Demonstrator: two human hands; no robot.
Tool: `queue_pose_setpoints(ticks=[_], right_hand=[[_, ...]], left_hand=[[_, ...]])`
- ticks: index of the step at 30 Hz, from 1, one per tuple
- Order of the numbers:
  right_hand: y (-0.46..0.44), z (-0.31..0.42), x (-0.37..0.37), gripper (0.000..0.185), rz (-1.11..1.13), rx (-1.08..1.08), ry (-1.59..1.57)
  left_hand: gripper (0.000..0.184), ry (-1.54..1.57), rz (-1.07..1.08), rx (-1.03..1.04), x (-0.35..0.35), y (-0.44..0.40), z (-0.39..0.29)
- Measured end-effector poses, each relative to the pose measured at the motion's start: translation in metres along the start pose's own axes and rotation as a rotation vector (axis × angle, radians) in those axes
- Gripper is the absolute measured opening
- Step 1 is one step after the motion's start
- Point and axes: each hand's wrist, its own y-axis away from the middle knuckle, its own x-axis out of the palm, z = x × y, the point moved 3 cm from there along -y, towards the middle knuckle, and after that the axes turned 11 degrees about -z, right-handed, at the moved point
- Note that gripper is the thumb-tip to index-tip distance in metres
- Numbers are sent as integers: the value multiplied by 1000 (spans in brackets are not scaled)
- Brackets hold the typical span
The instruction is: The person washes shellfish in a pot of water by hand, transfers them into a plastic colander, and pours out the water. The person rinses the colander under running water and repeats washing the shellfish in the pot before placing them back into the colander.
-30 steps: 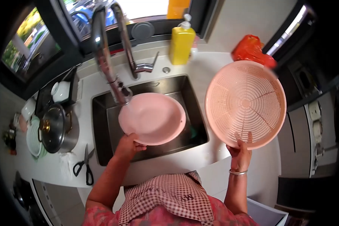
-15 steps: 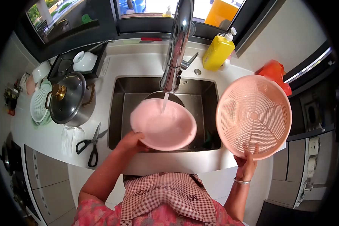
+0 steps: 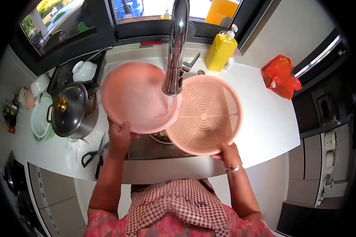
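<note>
Over the sink (image 3: 146, 151), a pink basin (image 3: 140, 98) and a peach colander (image 3: 209, 110) now sit side by side, both held up off the tabletop (image 3: 261, 118). The left hand (image 3: 120, 135) grips the basin by its near rim, thumb on top and fingers curled beneath. The right hand (image 3: 227, 154) has its fingers pinched on the colander's near right rim, a bracelet at the wrist.

Half a second ago the basin was squarely beneath the faucet (image 3: 176, 51) and the colander was off to the right, beyond the sink's edge. Since then the basin has shifted left and the colander has swung inward, so their rims overlap in view; whether they touch, I cannot tell. The stream now falls near the basin's right rim rather than into its middle. For the rinsing in hand, as I judge it, this means that the water has lost its central spot in the basin and both vessels share the space around the spout. How much water the basin holds is unclear.

Below the gap between them, part of a bowl (image 3: 161, 137) with small, pale and brown pieces shows in the sink; most of it is hidden. To the left stand a lidded pot (image 3: 71, 112) and, nearer the person, black-handled scissors (image 3: 94, 156); to the right lies a red bag (image 3: 281, 77).
</note>
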Motion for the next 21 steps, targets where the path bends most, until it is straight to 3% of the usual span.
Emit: queue_pose_setpoints(ticks=[3, 6, 7, 11, 14, 15, 18, 21], right_hand=[[-11, -7, 41, 34, 160, 68, 34], [-20, -22, 67, 32, 303, 163, 20], [-20, -21, 76, 32, 351, 203, 33], [-26, -35, 92, 33, 426, 261, 66], [-27, -38, 94, 38, 368, 218, 30], [-28, -38, 94, 40, 345, 196, 11], [-47, -35, 97, 42, 353, 187, -37], [-51, -26, 115, 41, 382, 156, -110]], left_hand=[[72, -233, 41, 284, 4, 9, -16], [79, -760, -21, 912, 6, 19, -33], [77, -651, 11, 792, 1, 21, -31], [64, -727, -179, 958, -32, 21, -28], [57, -637, -230, 738, -72, 16, -17], [45, -520, -225, 610, -79, 17, -15], [35, -31, -253, 318, -87, 32, -17], [30, 43, -337, 273, -90, 45, -23]])
